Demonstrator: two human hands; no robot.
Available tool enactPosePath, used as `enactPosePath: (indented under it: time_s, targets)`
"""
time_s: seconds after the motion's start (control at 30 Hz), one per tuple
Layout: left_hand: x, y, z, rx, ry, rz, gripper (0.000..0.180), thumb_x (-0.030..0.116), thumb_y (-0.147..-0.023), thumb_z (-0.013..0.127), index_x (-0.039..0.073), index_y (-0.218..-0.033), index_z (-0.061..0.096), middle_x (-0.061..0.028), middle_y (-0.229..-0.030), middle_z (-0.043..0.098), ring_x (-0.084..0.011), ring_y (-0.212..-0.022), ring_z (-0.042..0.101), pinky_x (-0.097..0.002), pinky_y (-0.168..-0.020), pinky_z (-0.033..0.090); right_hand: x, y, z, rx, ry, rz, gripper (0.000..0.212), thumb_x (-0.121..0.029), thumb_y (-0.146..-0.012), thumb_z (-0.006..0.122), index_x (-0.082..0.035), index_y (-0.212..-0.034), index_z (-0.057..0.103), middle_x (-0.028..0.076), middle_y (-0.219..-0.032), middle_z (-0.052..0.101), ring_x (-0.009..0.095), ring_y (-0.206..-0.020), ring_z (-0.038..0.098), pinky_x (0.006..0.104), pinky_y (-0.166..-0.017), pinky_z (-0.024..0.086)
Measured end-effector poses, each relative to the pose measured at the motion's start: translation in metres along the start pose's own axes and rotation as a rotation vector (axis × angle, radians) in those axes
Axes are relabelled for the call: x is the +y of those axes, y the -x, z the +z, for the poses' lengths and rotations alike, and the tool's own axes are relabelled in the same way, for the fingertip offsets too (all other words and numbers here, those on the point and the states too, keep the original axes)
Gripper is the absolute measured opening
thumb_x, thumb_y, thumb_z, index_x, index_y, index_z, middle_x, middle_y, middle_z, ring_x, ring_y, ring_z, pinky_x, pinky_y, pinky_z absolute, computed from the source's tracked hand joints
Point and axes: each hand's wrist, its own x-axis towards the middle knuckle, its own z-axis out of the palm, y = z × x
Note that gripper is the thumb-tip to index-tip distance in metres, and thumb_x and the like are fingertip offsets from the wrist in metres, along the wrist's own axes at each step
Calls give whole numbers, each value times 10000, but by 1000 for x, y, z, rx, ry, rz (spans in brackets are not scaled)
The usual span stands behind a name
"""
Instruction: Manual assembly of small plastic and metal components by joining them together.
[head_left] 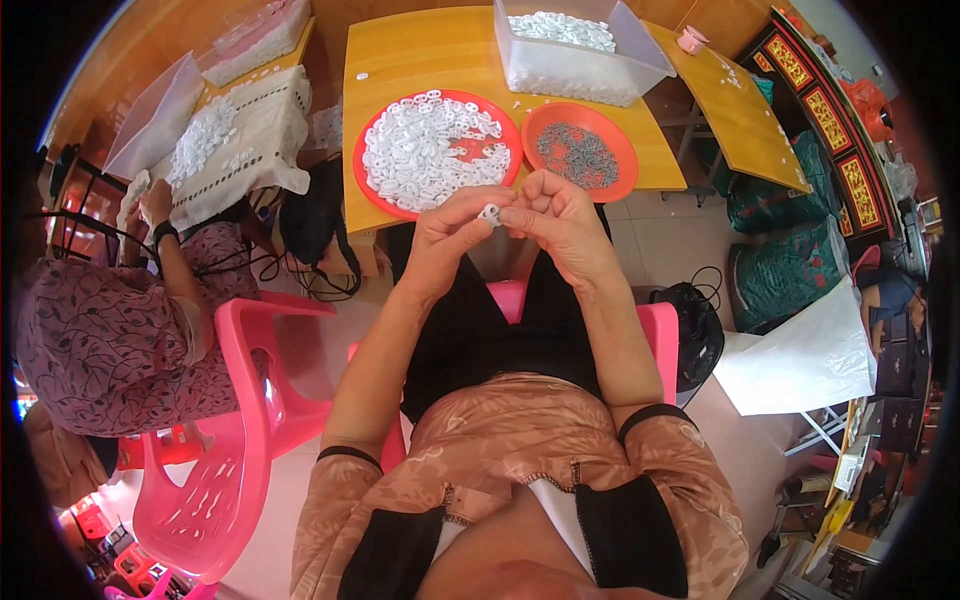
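Over my lap, just in front of the table's near edge, my left hand pinches a small white plastic piece with holes between thumb and fingers. My right hand is closed beside it, its thumb tip against or very near the piece. Whatever the right fingers hold is hidden. Beyond the left hand lies a round red tray heaped with white plastic pieces of the same look. To its right, behind my right hand, a smaller orange-red tray carries a pile of small grey metal parts.
The trays stand on a yellow wooden table with a clear plastic bin of white pieces at its back. Left, a person works at a cloth-covered table, near a pink chair. Right stand another table and green bags.
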Motion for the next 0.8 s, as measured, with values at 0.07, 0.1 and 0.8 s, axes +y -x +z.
enactPosePath:
  time_s: [0.07,0.1,0.8]
  targets:
    - [0,0,1,21,1,-9,254,126,-862,598,24,-1090,641,-82,-1159,586,-182,-1085,528,-318,-948,390,2,-1,-1,9,-8,12,190,14,-787,675,-73,-837,514,21,-782,594,96,-669,546,206,-621,442]
    - [0,0,1,41,3,-19,254,121,-860,598,20,-1089,641,-78,-1152,588,-177,-1080,528,-313,-943,392,3,-2,1,17,-52,38,158,-7,-804,665,-66,-862,531,31,-801,606,97,-665,545,207,-623,444]
    - [0,0,6,148,68,-17,253,125,-896,570,2,-1114,610,-31,-1043,601,-113,-932,555,-270,-843,433,9,-1,3,-74,95,98,213,-211,-934,514,-34,-870,615,24,-713,587,46,-588,461,185,-550,375]
